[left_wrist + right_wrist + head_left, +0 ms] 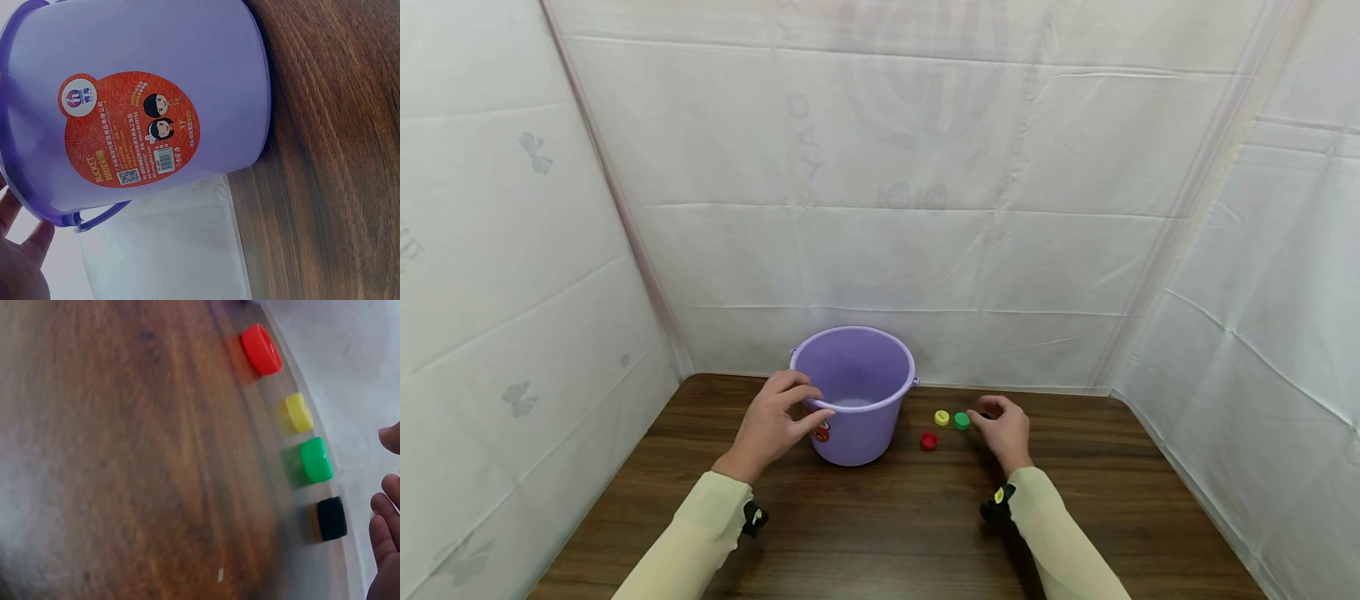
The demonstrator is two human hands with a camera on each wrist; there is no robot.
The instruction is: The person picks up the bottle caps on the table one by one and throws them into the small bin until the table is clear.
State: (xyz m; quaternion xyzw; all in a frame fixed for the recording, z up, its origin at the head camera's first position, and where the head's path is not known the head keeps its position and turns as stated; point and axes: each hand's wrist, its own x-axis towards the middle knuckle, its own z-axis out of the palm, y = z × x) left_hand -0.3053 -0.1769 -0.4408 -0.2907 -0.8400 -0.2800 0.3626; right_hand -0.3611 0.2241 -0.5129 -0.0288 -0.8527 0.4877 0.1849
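A purple bucket (857,437) stands upright on the table, with a red label (131,128) on its side. At the near left of its rim, my left hand (775,421) holds the edge between thumb and fingers. Several bottle caps lie to the right of the bucket: a red cap (928,441), a yellow cap (942,417), a green cap (962,421) and a black cap (332,519). My right hand (1006,432) hovers by the green and black caps, thumb and fingers apart with nothing between them. In the head view it mostly hides the black cap.
The dark wooden table (865,533) carries the bucket and caps. A white sheet (910,250) hangs behind it, with more sheeting at both sides. The bucket's handle (103,217) hangs down its side.
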